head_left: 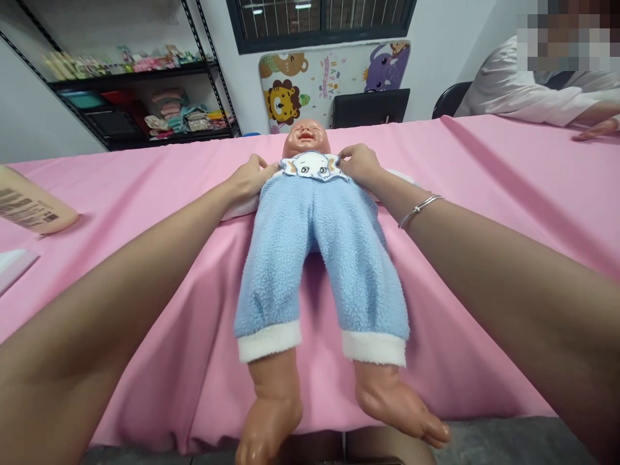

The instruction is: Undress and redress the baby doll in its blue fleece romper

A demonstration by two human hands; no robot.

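Observation:
A baby doll [306, 135] lies on its back on the pink table cover [484, 194], head far from me, bare feet hanging over the near edge. It wears fuzzy blue trousers [320, 245] with white cuffs and a white top [310, 165] with a printed picture. My left hand [249, 177] is closed on the fabric at the doll's left side near the waist. My right hand [359, 163], with a silver bracelet on its wrist, pinches the top's hem on the other side.
A beige bottle [33, 210] lies at the left edge, a white item [12, 266] below it. Another person's sleeve and hand [557, 103] rest on the table far right. A black shelf [145, 97] of goods and a black chair [371, 106] stand behind.

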